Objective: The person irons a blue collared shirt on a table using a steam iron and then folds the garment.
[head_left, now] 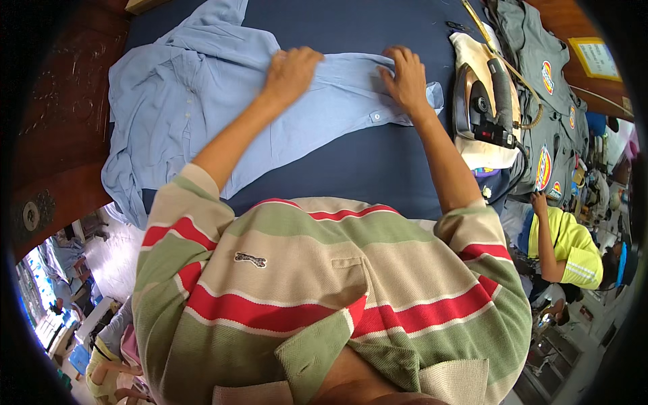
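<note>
Here, a light-blue button-up shirt is touched by the left hand and, nearer the cuff, the right hand; whether fabric is pinched cannot be told

- Light-blue shirt, spread on the dark-blue-covered table; 1 sleeve extends rightward, a pale button near its end.
- Left hand, motion-blurred, over the shirt beside the sleeve's upper edge.
- Right hand, thumb and fingers spread, on the sleeve near its cuff.
- Iron with dark handle, on a cream cloth, right of the right hand.
- Grey garments bearing oval patches, beyond the iron.
- 1 person in a yellow top, at lower right.
</note>
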Demonstrator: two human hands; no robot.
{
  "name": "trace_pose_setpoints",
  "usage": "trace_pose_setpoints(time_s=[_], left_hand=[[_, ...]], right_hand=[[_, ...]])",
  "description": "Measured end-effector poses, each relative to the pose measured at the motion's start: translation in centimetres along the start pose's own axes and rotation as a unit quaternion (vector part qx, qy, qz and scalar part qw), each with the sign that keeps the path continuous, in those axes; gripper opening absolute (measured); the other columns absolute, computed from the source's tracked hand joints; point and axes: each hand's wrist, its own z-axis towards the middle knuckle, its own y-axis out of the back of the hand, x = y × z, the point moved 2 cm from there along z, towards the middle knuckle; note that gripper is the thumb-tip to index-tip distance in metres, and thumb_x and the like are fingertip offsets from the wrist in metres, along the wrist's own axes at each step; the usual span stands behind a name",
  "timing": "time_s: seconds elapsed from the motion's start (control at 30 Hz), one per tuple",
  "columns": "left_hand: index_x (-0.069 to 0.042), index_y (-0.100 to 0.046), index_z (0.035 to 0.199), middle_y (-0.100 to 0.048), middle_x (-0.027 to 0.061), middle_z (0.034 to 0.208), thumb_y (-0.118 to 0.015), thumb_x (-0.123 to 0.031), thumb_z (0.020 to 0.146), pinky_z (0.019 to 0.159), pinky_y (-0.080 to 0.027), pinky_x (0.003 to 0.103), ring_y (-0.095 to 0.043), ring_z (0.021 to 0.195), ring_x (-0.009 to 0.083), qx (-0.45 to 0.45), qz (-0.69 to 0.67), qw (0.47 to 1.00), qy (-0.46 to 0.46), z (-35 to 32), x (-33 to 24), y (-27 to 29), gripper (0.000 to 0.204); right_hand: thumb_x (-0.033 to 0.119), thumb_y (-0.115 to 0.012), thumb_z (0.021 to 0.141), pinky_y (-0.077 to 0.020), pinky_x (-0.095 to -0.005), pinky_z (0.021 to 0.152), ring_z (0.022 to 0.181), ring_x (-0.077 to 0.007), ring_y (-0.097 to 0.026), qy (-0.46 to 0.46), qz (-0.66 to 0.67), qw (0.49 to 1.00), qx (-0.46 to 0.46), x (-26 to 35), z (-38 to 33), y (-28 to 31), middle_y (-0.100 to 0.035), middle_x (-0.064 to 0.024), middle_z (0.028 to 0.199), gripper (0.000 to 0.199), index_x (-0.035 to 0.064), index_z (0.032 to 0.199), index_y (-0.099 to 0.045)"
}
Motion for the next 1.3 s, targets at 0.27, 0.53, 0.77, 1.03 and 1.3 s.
trace_pose_setpoints(time_s=[0.27, 0.53, 0.77, 1.03, 1.3], left_hand=[[-0.015, -0.06, 0.105, -0.058, 0.0007, 0.106, -0.056, -0.024, 0.084, 0.083, -0.039, 0.042, -0.054, 0.098, 0.0225, -0.059, -0.131, 0.99, -0.004, 3.1, -5.3, -3.3, 0.023], [-0.015, -0.059, 0.101, -0.057, 0.0019, 0.104, -0.057, -0.031, 0.085, 0.089, -0.035, 0.045, -0.052, 0.102, 0.0211, 0.094, -0.124, 0.984, 0.083, 8.8, -4.8, -5.4, 0.023], [-0.014, -0.057, 0.101, -0.057, 0.0025, 0.1, -0.054, -0.027, 0.087, 0.083, -0.035, 0.046, -0.052, 0.099, 0.0226, 0.045, -0.08, 0.995, 0.035, 9.6, -5.9, -6.8, 0.019], [-0.017, -0.058, 0.104, -0.056, -0.0006, 0.105, -0.053, -0.026, 0.088, 0.094, -0.028, 0.05, -0.052, 0.103, 0.0187, -0.044, -0.07, 0.996, 0.047, 9.0, -6.6, -5.9, 0.019], [-0.011, -0.054, 0.108, -0.057, 0.0056, 0.103, -0.055, -0.017, 0.084, 0.093, -0.031, 0.041, -0.051, 0.102, 0.0248, -0.111, -0.084, 0.973, 0.186, -1.9, -4.2, -1.0, 0.024]], right_hand=[[0.018, -0.065, 0.077, -0.0404, -0.0355, 0.077, 0.089, -0.0227, -0.052, 0.182, 0.101, 0.956, 0.209, 3.2, -7.9, 1.4, -0.057, -0.0022, 0.095, 0.016, 0.0095, 0.089, -0.061], [0.013, -0.066, 0.075, -0.0403, -0.0357, 0.077, 0.089, -0.023, -0.052, 0.149, 0.143, 0.965, 0.164, 3.3, -8.3, 0.4, -0.057, -0.002, 0.096, 0.01, 0.009, 0.083, -0.061], [0.014, -0.067, 0.074, -0.0392, -0.0364, 0.079, 0.089, -0.0239, -0.052, 0.102, 0.144, 0.964, 0.199, 3.6, -8.3, 0.5, -0.057, -0.0032, 0.094, 0.012, 0.0091, 0.083, -0.06], [0.019, -0.054, 0.087, -0.0444, -0.0427, 0.071, 0.082, -0.0333, -0.059, -0.128, 0.212, 0.948, 0.198, 4.9, -5.7, 2.6, -0.062, -0.013, 0.083, 0.017, 0.0026, 0.09, -0.058], [0.002, -0.055, 0.073, -0.0406, -0.0404, 0.074, 0.085, -0.03, -0.052, -0.009, 0.109, 0.993, -0.047, 1.9, -0.3, -5.0, -0.056, -0.0081, 0.086, 0.009, 0.007, 0.08, -0.056]])
